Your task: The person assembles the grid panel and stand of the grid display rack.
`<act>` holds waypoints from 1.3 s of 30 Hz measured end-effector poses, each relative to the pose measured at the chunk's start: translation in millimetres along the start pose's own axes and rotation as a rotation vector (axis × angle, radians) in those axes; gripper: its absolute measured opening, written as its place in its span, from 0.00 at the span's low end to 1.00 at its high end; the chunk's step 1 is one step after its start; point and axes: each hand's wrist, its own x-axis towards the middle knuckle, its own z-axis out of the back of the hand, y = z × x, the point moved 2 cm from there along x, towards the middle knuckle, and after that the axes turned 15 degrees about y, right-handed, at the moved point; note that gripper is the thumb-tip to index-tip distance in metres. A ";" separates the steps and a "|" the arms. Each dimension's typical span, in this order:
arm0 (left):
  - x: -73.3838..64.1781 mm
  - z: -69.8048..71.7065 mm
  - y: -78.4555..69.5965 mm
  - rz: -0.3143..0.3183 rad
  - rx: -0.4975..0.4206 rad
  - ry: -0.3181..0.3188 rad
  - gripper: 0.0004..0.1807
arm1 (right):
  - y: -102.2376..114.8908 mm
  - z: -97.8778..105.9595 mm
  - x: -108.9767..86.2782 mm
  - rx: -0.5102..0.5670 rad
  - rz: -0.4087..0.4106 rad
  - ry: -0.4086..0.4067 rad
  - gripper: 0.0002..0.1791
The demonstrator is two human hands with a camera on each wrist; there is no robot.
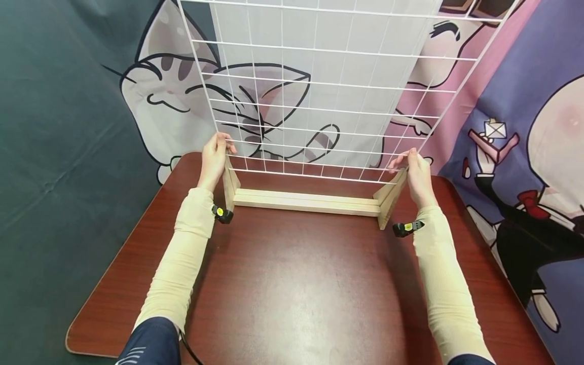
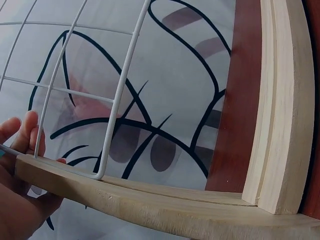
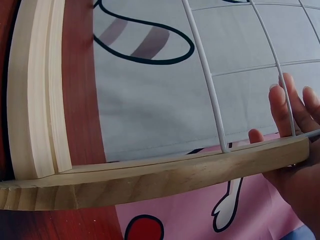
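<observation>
A white wire grid panel stands upright, its bottom end between the two side boards of a pale wooden stand. At the panel's lower left, my left hand grips the side wire near the top of the left side board. My right hand holds the opposite wire by the right side board. In both wrist views the fingertips show behind the wires, and the panel's lower corners meet the boards' inner faces. A gap separates the bottom wire from the stand's crossbar.
The stand rests toward the far side of a reddish-brown table. Behind it hangs a cloth backdrop with cartoon cats. Small black cameras are strapped at both wrists, and a dark cable runs by the left sleeve.
</observation>
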 end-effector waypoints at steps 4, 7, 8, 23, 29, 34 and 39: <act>-1.3 -0.1 -2.3 0.006 0.026 0.007 0.19 | 1.6 -0.8 -0.5 -0.005 -0.023 -0.004 0.23; -2.8 -0.2 -4.3 0.014 0.049 0.010 0.23 | 3.9 -2.8 -1.5 -0.009 -0.040 -0.003 0.22; -3.2 0.0 -4.4 0.018 0.054 0.011 0.23 | 4.0 -3.3 -1.8 -0.010 -0.044 -0.004 0.22; 3.0 2.7 27.4 0.020 0.145 -0.066 0.20 | -4.6 -6.3 -1.6 -0.053 -0.036 -0.141 0.21; 3.1 -1.0 28.1 -0.038 0.174 -0.117 0.20 | -2.8 -9.2 -0.4 -0.087 -0.024 -0.201 0.21; 0.3 -4.0 28.7 -0.025 0.245 -0.146 0.19 | 7.6 -16.5 -4.7 -0.162 -0.056 -0.220 0.20; -1.3 -5.0 30.2 -0.022 0.247 -0.149 0.19 | 17.9 -23.5 -8.7 -0.214 -0.062 -0.230 0.19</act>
